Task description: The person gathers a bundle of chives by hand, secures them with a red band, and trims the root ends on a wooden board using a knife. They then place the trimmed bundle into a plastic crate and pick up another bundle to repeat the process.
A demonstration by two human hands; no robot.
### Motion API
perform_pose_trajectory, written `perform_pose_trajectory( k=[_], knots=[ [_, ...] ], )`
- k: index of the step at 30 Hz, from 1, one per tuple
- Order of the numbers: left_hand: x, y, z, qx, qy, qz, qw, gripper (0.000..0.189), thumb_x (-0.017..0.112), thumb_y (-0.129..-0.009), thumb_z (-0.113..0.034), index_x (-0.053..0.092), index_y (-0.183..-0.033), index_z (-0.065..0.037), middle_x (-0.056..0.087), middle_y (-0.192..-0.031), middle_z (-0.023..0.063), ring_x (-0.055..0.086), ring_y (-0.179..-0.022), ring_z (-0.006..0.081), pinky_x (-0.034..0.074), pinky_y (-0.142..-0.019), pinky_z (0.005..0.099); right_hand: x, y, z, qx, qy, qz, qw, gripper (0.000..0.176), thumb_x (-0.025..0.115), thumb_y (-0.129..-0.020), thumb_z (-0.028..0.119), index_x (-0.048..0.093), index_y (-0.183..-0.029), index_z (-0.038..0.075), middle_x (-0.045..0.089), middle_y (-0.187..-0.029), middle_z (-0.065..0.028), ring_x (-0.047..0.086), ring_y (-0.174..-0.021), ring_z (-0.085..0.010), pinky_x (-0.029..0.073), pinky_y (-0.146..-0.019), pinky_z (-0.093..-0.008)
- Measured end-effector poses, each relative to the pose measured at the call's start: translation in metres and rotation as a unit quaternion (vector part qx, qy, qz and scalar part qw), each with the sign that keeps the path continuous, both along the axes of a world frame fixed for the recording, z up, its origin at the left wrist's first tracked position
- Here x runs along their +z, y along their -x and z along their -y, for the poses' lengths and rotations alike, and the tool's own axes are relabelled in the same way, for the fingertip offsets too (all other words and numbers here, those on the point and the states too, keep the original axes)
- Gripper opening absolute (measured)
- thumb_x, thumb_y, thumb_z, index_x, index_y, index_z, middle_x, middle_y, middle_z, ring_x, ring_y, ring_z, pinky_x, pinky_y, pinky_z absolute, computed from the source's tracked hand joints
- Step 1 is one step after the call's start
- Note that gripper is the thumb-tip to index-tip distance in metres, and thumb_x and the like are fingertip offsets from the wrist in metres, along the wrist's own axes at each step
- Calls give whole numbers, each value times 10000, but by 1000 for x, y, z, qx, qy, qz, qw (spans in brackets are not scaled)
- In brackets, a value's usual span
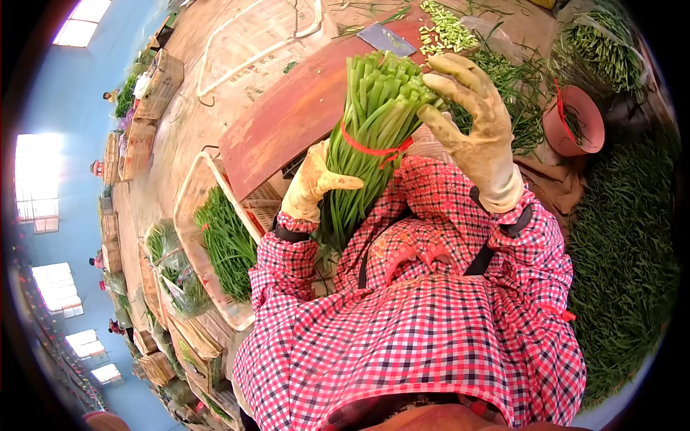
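A thick bundle of green stems (374, 129), tied round its middle with a red band (368, 149), is held tilted in front of my chest, its cut ends up. My left hand (316, 181), in a cream glove, grips the lower left side of the bundle, with the thumb across the stems. My right hand (474, 122), in a stained cream glove, has its fingers spread beside the cut ends at the upper right. Its fingertips are near or touching the outermost stem ends.
Behind the bundle are a reddish board (287, 108), a dark flat blade (387, 39) and cut stem pieces (447, 30). A crate of greens (224, 237) stands left, a pink round container (575, 121) right, and piled greens (625, 266) lower right. Distant people are at far left.
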State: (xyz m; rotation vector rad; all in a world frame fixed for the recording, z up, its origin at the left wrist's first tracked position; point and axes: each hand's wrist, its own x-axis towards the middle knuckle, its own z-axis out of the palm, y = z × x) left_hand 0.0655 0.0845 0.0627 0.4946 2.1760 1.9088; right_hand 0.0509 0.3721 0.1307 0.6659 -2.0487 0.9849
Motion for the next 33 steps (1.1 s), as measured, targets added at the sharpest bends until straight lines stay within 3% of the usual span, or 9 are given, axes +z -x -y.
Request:
perform_pose_trajectory(
  k=[7, 11, 17, 18, 21, 25, 27, 30, 33],
  knots=[
    [-11, 3, -1, -5, 48, -22, 999, 750, 872, -695, -123, 594, -1378, 10, 685, -1323, 87, 621, -1179, 176, 466, -1056, 337, -4, 1, 2, -109, -120, -120, 980, 329, 785, -777, 111, 698, -1093, 99, 609, -1356, -57, 545, -1266, -290, 513, -981, -450],
    [-26, 5, -1, 16, -44, -19, 999, 725, 868, -709, -112, 598, -1371, 13, 697, -1285, 73, 619, -1136, 149, 474, -1033, 325, -11, 1, 7, -13, 111, 16, 994, 219, 788, -823, 101, 715, -1025, 59, 633, -1344, -78, 591, -1230, -294, 503, -1016, -416],
    [3, 10, -5, -25, -4, 6, 1000, 717, 870, -716, -88, 597, -1371, 16, 703, -1246, 66, 619, -1097, 142, 471, -1028, 323, -7, -6, 4, 125, 323, 207, 915, 155, 760, -874, 62, 704, -1003, -2, 671, -1294, -136, 630, -1160, -218, 511, -995, -347],
    [4, 11, -6, -27, -11, 6, 1000, 708, 863, -718, -74, 597, -1369, 17, 701, -1254, 69, 622, -1107, 151, 471, -1032, 324, -6, -5, -2, 76, 244, 195, 947, 45, 711, -908, 31, 687, -942, 12, 674, -1268, -141, 643, -1095, -174, 538, -933, -319],
    [12, 9, -11, -39, 40, -18, 998, 702, 854, -712, -37, 599, -1364, 20, 674, -1313, 94, 613, -1174, 185, 471, -1049, 332, 0, -3, -9, 86, 345, 227, 906, 53, 672, -944, 25, 660, -894, 40, 702, -1196, -140, 664, -1019, -163, 554, -895, -313],
    [25, 1, -13, -40, 35, 31, 998, 718, 861, -692, -28, 601, -1359, 23, 609, -1411, 134, 567, -1279, 233, 463, -1077, 348, 18, 10, -62, 20, 239, 117, 964, 192, 488, -1083, 120, 638, -1054, 4, 727, -1123, -161, 698, -981, -226, 570, -938, -347],
    [14, 0, -9, -23, -27, 62, 997, 715, 878, -687, -54, 613, -1347, 17, 590, -1431, 141, 557, -1287, 237, 458, -1084, 355, 32, 28, -136, 113, 379, 89, 914, 230, 474, -1090, 153, 637, -1066, -7, 720, -1116, -173, 694, -1012, -228, 564, -961, -366],
    [-22, -4, 7, 10, -84, 7, 996, 741, 895, -695, -106, 601, -1367, -1, 569, -1455, 145, 544, -1294, 243, 426, -1113, 368, 73, 21, -203, -192, 165, 9, 967, 194, 524, -1065, 166, 658, -1114, 34, 716, -1157, -145, 679, -1063, -233, 539, -991, -371],
    [1, 3, 10, -54, -7, 28, 998, 841, 918, -678, -162, 554, -1424, -28, 532, -1493, 145, 514, -1320, 242, 376, -1149, 376, 99, 11, -225, -381, -12, -17, 924, 190, 575, -1040, 178, 680, -1161, 76, 712, -1198, -117, 665, -1114, -238, 515, -1022, -376]
  ],
)
